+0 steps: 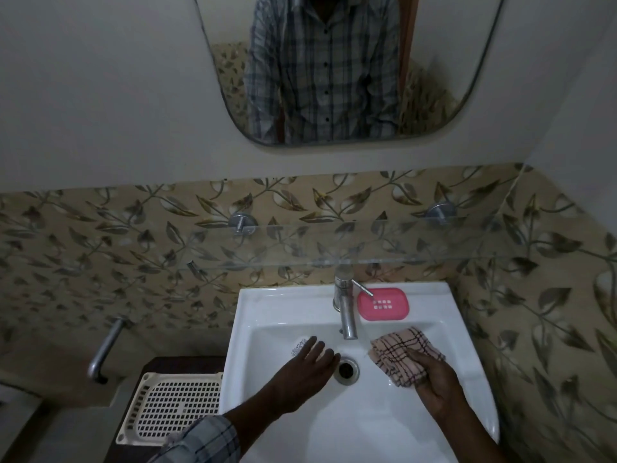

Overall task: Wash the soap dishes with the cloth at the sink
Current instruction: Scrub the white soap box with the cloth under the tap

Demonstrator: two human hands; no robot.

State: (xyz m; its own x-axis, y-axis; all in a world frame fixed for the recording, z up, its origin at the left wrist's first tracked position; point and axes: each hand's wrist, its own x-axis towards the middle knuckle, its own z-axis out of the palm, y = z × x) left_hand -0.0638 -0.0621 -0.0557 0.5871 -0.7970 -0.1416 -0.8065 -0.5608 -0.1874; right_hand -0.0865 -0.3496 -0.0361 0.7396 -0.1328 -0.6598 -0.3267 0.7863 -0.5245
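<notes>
Now pink soap dish [383, 304] flat, long axis left-right; right hand [434, 379] grips cloth [402, 354].

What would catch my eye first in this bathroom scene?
Probably the pink soap dish on the white sink's back ledge, right of the tap. Then the checked cloth in the right hand, and the open left hand reaching beside the drain.

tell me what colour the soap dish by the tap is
Pink: the soap dish has small pale slots in its middle, seen in the head view.
</notes>
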